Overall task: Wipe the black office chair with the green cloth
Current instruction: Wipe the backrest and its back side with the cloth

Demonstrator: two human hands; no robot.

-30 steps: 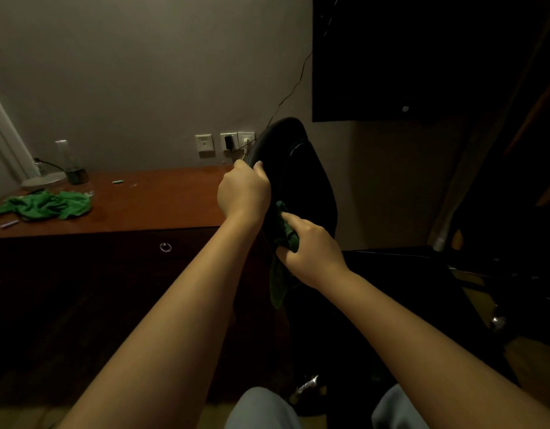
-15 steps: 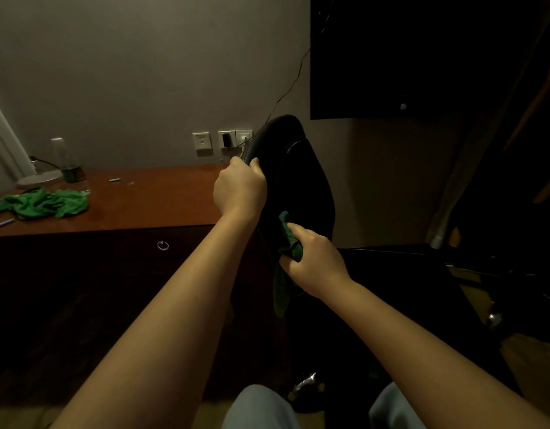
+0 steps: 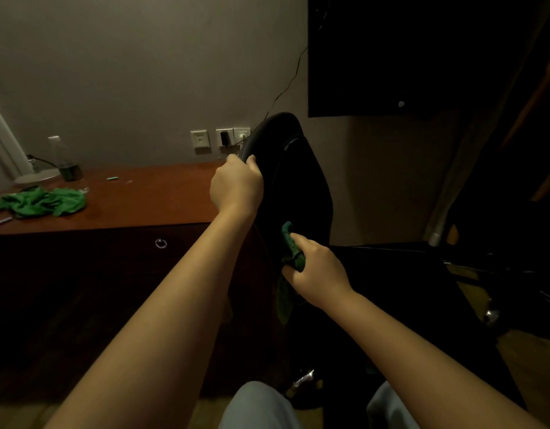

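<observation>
Here, left hand [image 3: 236, 184] grips chair [image 3: 298, 187] — right hand [image 3: 317, 270], cloth [image 3: 293, 249].

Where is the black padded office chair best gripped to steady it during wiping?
Grip the black office chair by the upper left rim of its backrest, coming from the wooden desk side, as the left hand does: that rim is narrow and rounded for curled fingers, above where the right hand holds the green cloth.
</observation>
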